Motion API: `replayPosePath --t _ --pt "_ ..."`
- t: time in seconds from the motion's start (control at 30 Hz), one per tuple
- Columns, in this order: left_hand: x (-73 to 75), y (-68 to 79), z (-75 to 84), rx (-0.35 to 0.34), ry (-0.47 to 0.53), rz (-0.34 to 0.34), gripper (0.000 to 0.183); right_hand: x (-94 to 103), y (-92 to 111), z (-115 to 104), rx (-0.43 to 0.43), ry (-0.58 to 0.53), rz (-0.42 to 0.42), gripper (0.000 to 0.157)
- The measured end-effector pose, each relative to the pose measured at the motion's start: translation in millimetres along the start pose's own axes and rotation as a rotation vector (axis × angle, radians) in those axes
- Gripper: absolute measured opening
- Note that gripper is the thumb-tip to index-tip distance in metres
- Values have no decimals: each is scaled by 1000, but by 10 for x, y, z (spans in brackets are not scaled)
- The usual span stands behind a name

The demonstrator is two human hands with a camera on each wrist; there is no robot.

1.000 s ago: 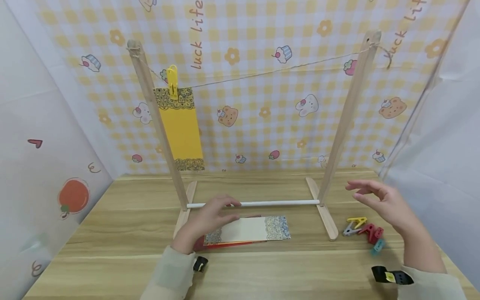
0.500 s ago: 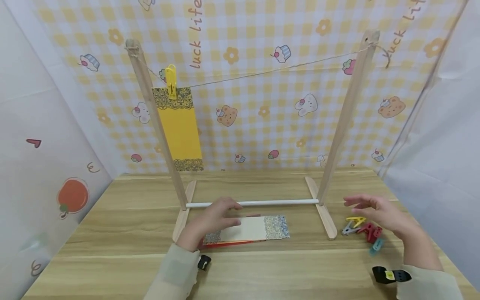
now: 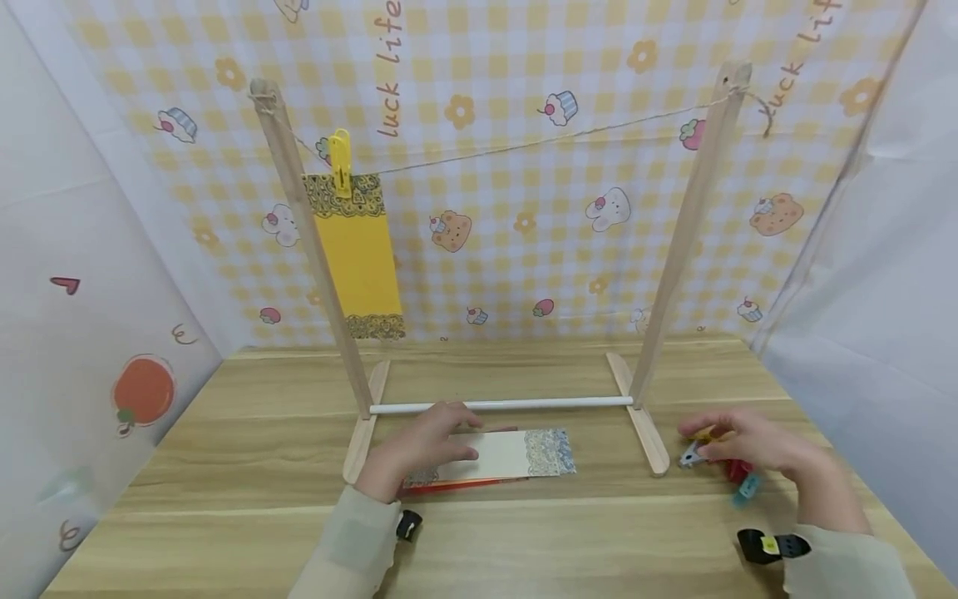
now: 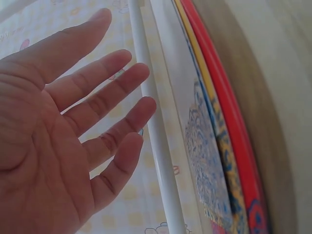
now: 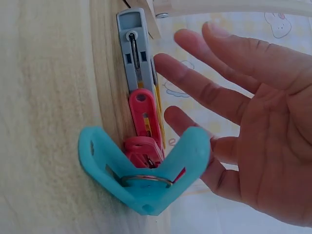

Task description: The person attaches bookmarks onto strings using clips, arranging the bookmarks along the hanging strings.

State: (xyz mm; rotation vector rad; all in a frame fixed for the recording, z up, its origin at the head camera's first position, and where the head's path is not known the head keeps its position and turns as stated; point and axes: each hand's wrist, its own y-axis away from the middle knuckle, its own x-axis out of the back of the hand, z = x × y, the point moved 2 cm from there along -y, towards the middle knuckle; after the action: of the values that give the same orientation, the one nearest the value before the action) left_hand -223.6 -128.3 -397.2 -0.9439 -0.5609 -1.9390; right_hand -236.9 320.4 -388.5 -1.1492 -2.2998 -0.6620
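My left hand (image 3: pixel 422 441) hovers over the left part of a stack of patterned paper strips, fingers spread and relaxed. A white strip (image 3: pixel 501 453) with blue lace-like ends tops the stack; yellow and red strips (image 4: pixel 234 136) show beneath it. At the right, my right hand (image 3: pixel 756 441) reaches over a small pile of plastic clothespins, its fingers extended and apart. The pile has a grey clothespin (image 5: pixel 132 48), red clothespins (image 5: pixel 146 114), a teal clothespin (image 5: pixel 146 170) and a yellow one mostly hidden. Neither hand holds anything.
A wooden stand with a left post (image 3: pixel 310 233), a right post (image 3: pixel 688 233) and a white crossbar (image 3: pixel 524 404) stands behind the stack. A sagging string (image 3: pixel 524 143) joins the post tops. From it hangs a yellow strip (image 3: pixel 358 262) under a yellow clothespin (image 3: pixel 340 162).
My right hand has come down from above the clothespins to right over the pile. My left hand has shifted slightly right over the strips.
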Motion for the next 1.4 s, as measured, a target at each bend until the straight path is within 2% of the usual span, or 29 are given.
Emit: replayPosePath --t 0.13,0.4,0.63,1.07,1.4 --pt "-7 -1 21 -4 -26 -1 40 -9 -26 -5 8 85 -21 39" --pt "-31 -11 14 11 -90 -24 48 -58 -6 -35 29 151 -29 38" --pt "-26 27 -18 62 -113 -41 50 -112 17 -2 33 141 -45 35" --pt "-40 51 -1 108 -143 -39 56 -103 -49 -36 59 268 -40 27" --pt "-20 115 60 167 -178 -40 58 -149 -57 -24 43 261 -30 23"
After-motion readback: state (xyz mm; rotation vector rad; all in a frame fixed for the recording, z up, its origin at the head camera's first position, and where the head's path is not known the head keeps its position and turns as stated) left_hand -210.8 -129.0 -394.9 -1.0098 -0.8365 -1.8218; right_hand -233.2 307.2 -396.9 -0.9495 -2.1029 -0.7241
